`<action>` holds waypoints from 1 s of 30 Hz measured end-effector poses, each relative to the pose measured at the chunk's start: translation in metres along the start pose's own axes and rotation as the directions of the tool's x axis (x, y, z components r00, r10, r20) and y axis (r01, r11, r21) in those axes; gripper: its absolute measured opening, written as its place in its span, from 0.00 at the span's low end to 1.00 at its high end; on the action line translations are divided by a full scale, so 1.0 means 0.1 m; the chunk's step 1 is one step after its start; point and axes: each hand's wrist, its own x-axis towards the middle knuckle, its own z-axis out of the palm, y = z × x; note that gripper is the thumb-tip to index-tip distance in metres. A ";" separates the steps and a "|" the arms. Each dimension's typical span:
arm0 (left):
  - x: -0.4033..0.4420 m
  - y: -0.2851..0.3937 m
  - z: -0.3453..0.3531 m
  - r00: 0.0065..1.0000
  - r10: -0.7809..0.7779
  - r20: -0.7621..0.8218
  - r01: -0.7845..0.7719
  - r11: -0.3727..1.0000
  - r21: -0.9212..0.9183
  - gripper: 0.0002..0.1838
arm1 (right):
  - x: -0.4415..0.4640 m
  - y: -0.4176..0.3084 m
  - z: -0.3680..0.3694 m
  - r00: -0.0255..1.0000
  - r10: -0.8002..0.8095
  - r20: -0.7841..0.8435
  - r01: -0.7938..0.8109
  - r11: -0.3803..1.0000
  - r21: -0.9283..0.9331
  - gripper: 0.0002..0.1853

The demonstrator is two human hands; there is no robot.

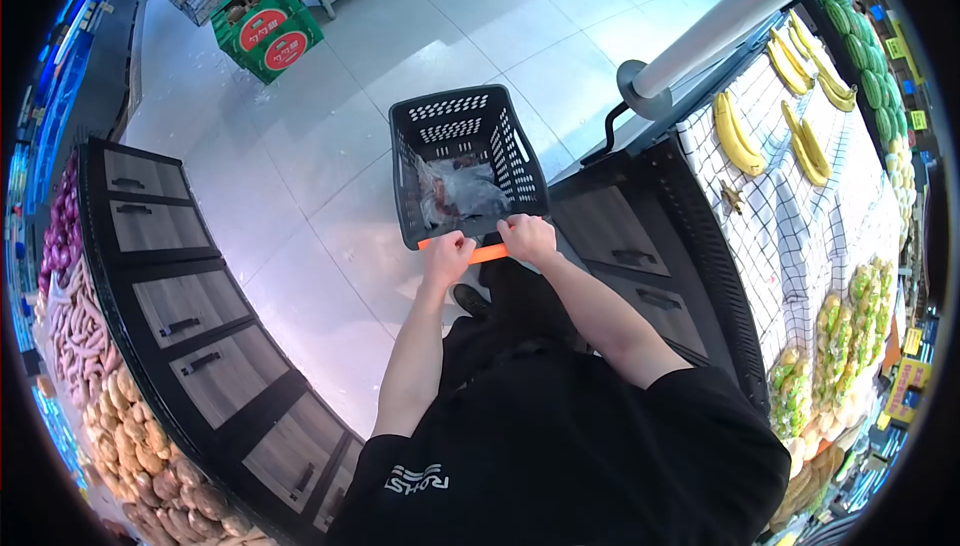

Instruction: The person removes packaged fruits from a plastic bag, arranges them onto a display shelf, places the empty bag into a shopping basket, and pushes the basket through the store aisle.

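A black plastic shopping basket (pixel 404 186) with slotted walls is in front of me, above the tiled floor. My left hand (pixel 450 254) is closed around the left part of its orange handle (pixel 489 253). Further right on the same handle, my right hand (pixel 527 237) is wrapped at the basket's near edge. Inside the basket lies a clear plastic bag (pixel 470 189) with something reddish-brown in it; I cannot make out what. One dark shoe (pixel 471 300) shows below the basket.
Drawer cabinets (pixel 205 301) with potatoes and onions run along my left. On my right, a stand with a checked cloth (pixel 765 246) carries bananas (pixel 738 136) and bagged green produce (pixel 840 346). A grey post (pixel 720 31) rises there. Ahead stands a green carton (pixel 268 31).
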 end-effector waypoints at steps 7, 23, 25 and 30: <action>0.85 -0.03 -0.31 0.994 0.028 0.102 -0.029 0.999 0.013 0.16 | 0.61 -0.36 -0.23 0.993 0.109 0.042 -0.111 0.993 0.043 0.24; 2.64 -0.04 -0.76 0.966 0.061 0.251 -0.083 0.993 0.079 0.19 | 1.82 -0.85 -0.68 0.962 0.069 0.265 -0.108 0.985 0.137 0.34; 2.88 -0.03 -0.79 0.962 0.093 0.255 -0.116 0.990 0.078 0.19 | 1.96 -0.91 -0.69 0.962 0.143 0.234 -0.188 0.965 0.181 0.28; 3.42 0.05 -0.85 0.928 0.072 0.365 -0.139 0.977 0.161 0.19 | 2.23 -1.02 -0.81 0.965 0.209 0.157 -0.249 0.916 0.313 0.26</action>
